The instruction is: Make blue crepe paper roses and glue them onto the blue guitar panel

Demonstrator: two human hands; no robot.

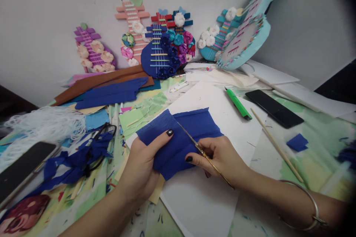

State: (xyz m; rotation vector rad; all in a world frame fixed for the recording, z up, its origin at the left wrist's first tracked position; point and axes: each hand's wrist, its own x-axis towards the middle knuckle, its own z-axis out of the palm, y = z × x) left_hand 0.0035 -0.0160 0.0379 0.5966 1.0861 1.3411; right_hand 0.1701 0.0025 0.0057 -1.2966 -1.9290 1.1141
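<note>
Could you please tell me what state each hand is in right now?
Left hand: closed, holding the blue paper.
Right hand: closed, holding the gold scissors.

Through the head camera, I see that the left hand (146,163) has a shiny black thumb nail (170,132) with a round tip and a little bright spot on it. The right hand (219,153) has a black nail (189,159) on its thumb too. Around the right forearm (264,187) I see a thin silver bracelet (309,195), loose like a ring, with a small knobby bit. The left forearm (102,203) looks bare to me.
</note>
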